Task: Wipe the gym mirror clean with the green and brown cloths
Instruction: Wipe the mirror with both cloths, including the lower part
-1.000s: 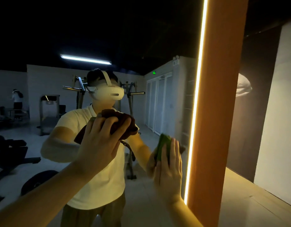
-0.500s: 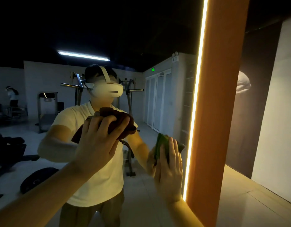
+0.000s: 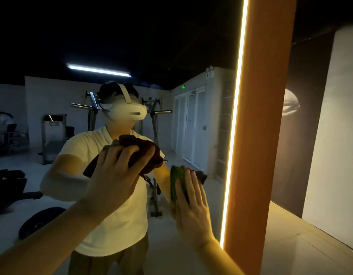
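The gym mirror [image 3: 191, 46] fills the left and middle of the view and reflects a person in a white shirt and headset. My left hand [image 3: 114, 175] grips the bunched brown cloth [image 3: 144, 149] against the glass at chest height. My right hand [image 3: 193, 205] presses the green cloth [image 3: 176, 179] flat on the mirror with straight fingers, close to the mirror's right edge. Most of the green cloth is hidden behind my palm.
A lit strip [image 3: 234, 124] runs down the mirror's right edge beside an orange pillar [image 3: 261, 135]. A pale wall [image 3: 334, 135] and tiled floor [image 3: 290, 245] lie to the right. Gym machines show in the reflection.
Both hands have stayed almost in place on the glass; the left hand's fingers curl tighter round the brown cloth and the view has shifted slightly.
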